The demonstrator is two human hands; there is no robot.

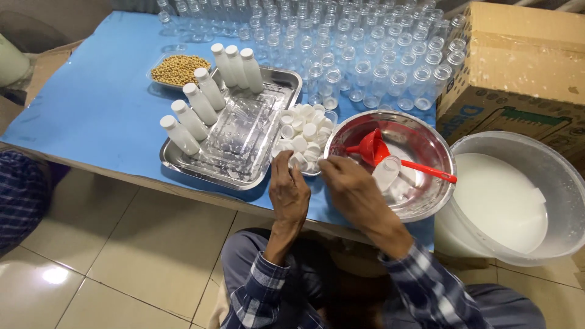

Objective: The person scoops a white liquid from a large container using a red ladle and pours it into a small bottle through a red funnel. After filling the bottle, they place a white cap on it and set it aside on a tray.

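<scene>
Head view, hands (pixel 323 189) at white caps (pixel 303 131), brown carton (pixel 518 67)

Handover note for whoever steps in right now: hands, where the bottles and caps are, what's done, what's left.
Left hand: fingers at the pile of white caps, apparently picking one.
Right hand: beside the steel bowl, by a small bottle in it; grip unclear.
Red funnel and red scoop lie in the bowl; bucket of white liquid to the right.
Done: seven capped bottles around the steel tray.
Left: many empty bottles behind.
</scene>
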